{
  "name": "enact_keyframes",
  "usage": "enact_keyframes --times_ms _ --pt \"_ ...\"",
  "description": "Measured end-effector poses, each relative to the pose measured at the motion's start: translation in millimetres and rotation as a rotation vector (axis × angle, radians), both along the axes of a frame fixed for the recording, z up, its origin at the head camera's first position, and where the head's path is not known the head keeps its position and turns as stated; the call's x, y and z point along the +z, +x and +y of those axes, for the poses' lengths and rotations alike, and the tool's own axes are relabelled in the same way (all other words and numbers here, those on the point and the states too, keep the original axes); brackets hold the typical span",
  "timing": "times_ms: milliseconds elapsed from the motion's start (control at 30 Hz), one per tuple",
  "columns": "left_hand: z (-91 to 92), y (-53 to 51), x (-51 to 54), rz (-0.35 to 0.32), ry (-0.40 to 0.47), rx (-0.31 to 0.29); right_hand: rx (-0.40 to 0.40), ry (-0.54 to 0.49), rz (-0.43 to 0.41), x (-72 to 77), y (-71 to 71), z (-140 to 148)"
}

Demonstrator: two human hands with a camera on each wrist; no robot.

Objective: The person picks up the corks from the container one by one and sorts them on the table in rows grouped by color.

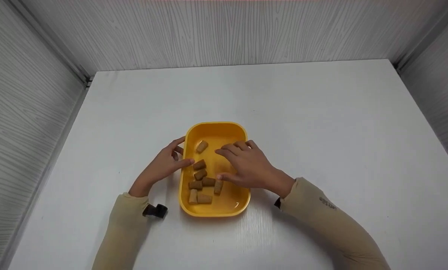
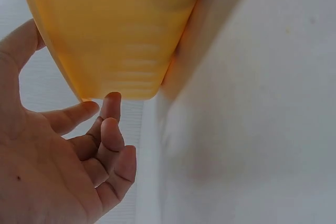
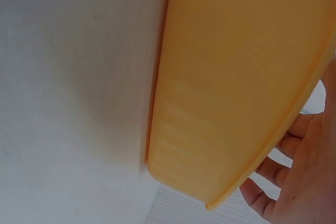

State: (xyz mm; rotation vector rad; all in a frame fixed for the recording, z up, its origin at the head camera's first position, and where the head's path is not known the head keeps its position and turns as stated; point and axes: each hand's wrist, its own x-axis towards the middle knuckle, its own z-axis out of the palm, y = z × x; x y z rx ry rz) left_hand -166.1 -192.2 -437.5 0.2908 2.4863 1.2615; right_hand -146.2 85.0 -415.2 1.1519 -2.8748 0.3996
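Note:
A yellow plastic tray (image 1: 216, 215) with rounded corners and raised walls stands on the white table. Several small brown corks (image 1: 204, 198) lie in it, mostly on its left side and near end; a lone cork (image 1: 202, 146) is farther back. My left hand (image 1: 164, 162) holds the tray's left rim, thumb over the edge and fingers outside. In the left wrist view the index fingertip meets the tray wall (image 2: 115, 35). Over the tray's right side reaches my right hand (image 1: 248, 165), fingers spread and loosely bent, its thumb tip beside an upright-lying cork (image 1: 218, 187). Nothing shows in its grasp.
The white table (image 1: 321, 123) extends around the tray on all sides. Grey wood-grain panels (image 1: 224, 33) rise behind it and at left and right. Black wrist straps (image 1: 155, 211) show at the sleeve cuffs.

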Motion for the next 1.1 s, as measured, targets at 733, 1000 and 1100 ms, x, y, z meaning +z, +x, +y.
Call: enact_keyframes --times_ms 733,1000,1100 --pt "-3.2 -2.4 -5.4 -0.019 0.063 -0.008 0.142 0.237 0.008 -7.8 1.8 -12" --pt "-5.3 -1.2 -6.8 -0.008 0.087 -0.023 0.146 0.352 0.025 -8.4 1.3 -17" --pt "-5.8 -2.2 -7.3 -0.005 0.097 -0.034 0.152 0.363 0.044 -8.9 1.7 -18"
